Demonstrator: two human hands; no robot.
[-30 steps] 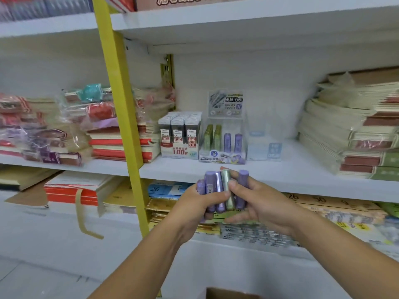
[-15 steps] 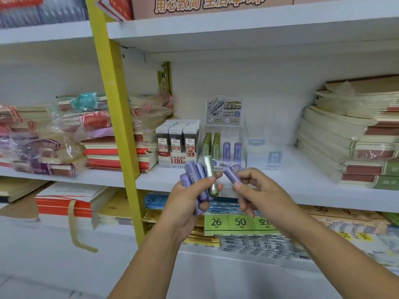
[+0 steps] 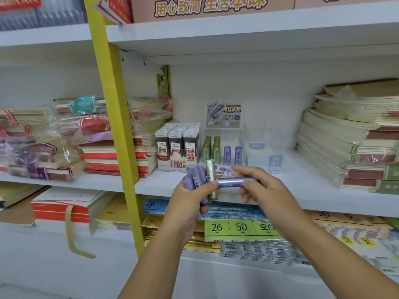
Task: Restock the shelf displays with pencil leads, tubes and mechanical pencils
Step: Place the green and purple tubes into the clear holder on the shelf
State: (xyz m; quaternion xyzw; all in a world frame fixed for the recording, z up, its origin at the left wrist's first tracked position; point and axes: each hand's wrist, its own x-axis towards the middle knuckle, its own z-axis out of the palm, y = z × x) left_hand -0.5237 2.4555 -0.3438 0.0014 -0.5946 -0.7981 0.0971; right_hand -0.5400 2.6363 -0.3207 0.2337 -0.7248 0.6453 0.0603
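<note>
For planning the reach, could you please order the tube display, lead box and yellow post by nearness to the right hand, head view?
1. tube display, just behind the right hand.
2. lead box, left of it.
3. yellow post, far left.

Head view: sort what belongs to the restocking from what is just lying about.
Job: purple tube pinched in right hand; tube bundle held in left hand; clear display case; lead boxes.
Lying about: notebook stacks; wrapped notebooks; label sheets.
</note>
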